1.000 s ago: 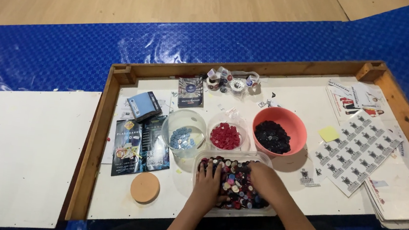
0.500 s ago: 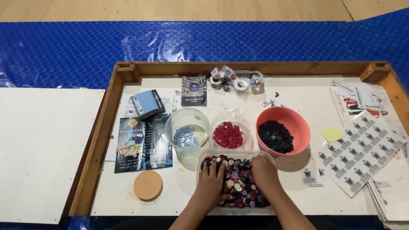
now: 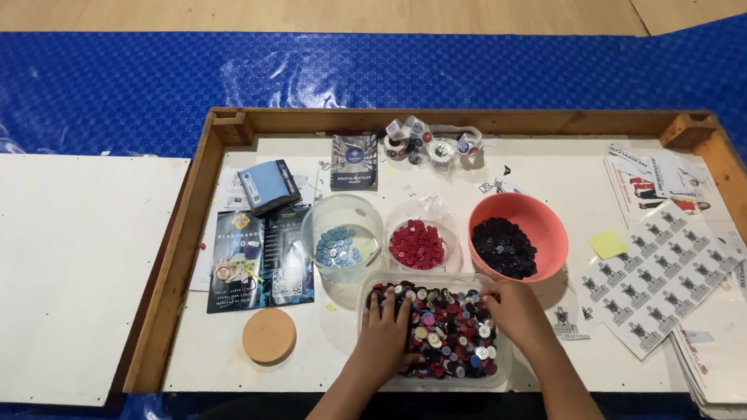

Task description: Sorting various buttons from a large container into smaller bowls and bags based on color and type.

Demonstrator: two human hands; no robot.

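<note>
While both arms reach in from the bottom edge, the left hand (image 3: 389, 330) lies flat, fingers spread, on mixed buttons (image 3: 448, 331) in a clear tray (image 3: 430, 384) at the front of the white surface (image 3: 322, 369). The right hand (image 3: 514, 310) rests at the tray's far right corner, fingers curled into the buttons; whether it grips any cannot be told. Just behind the tray stand a clear bowl (image 3: 345, 235) of blue buttons, a small tub (image 3: 418, 242) of red ones and an orange bowl (image 3: 519, 235) of dark ones. A cork disc (image 3: 269, 335) lies left of the tray.
</note>
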